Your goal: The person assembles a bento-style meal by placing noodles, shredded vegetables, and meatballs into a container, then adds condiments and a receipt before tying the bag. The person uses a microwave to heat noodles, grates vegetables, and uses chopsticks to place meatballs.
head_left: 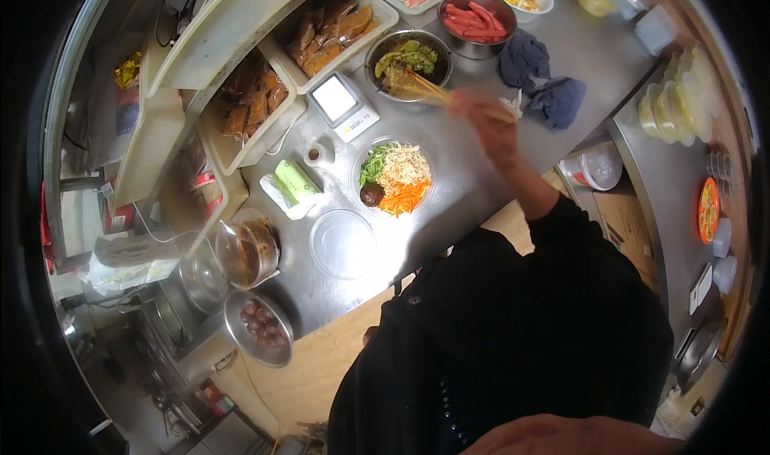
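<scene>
My right hand (491, 124) is shut on a pair of wooden chopsticks (429, 90). Their tips reach into a steel bowl of green vegetables (407, 62) at the back of the steel counter (473, 174). In front of that bowl stands a clear bowl (393, 178) holding greens, pale shreds, orange carrot strips and a dark round piece. An empty clear lid or dish (343, 242) lies nearer me, to its left. My left hand is hidden beside my black-clad body.
A small scale (341, 102), a green box (295, 180), a steel bowl of red strips (477, 18), dark blue cloths (537, 78), trays of brown packets (329, 26), a pot of brown sauce (245, 250) and a bowl of dark balls (258, 327) surround the spot. Stacked clear tubs (674, 102) stand right.
</scene>
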The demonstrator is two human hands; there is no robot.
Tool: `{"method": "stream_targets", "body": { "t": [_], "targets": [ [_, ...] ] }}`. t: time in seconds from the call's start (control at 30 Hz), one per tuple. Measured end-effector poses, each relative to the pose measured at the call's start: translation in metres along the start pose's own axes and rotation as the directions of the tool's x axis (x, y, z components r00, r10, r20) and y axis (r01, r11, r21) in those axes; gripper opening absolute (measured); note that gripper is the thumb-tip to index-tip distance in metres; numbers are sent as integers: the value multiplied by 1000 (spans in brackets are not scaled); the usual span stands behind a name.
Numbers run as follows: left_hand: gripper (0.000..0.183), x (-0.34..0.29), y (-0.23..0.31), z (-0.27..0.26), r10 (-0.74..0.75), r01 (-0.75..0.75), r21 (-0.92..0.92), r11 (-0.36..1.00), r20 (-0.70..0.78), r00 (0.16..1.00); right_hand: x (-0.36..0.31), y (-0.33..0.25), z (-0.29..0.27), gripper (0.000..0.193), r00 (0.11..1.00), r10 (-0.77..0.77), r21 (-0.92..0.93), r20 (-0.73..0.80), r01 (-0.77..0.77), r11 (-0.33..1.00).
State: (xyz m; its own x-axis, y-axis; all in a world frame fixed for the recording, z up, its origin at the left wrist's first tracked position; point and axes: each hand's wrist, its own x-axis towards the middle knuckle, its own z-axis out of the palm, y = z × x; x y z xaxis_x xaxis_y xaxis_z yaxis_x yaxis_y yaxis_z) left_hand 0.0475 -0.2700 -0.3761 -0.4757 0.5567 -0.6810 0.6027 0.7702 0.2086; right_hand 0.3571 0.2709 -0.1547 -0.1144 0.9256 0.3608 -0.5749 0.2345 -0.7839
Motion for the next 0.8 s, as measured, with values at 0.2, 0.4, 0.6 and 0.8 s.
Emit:
{"method": "stream_targets", "body": {
  "t": [0.2, 0.4, 0.6, 0.8],
  "targets": [
    [14, -48, 109, -90, 127, -317, -186, 930, -647, 752, 123, -11, -143, 24, 809, -132, -725, 573, 425, -543],
    [37, -49, 222, -167, 469, -517, 150, 843, -674, 570, 210, -17, -257, 28, 836, -155, -818, 527, 450, -358],
    [32, -33, 237, -163, 525, -404, 335, 851, -522, 673, 263, 12, -358, 28, 919, 49, -830, 392, 375, -413],
    [40, -44, 233, -148, 587, -508, 306, 805, -541, 602, 276, 17, -376, 32, 918, 155, -857, 366, 397, -328]
  ]
}}
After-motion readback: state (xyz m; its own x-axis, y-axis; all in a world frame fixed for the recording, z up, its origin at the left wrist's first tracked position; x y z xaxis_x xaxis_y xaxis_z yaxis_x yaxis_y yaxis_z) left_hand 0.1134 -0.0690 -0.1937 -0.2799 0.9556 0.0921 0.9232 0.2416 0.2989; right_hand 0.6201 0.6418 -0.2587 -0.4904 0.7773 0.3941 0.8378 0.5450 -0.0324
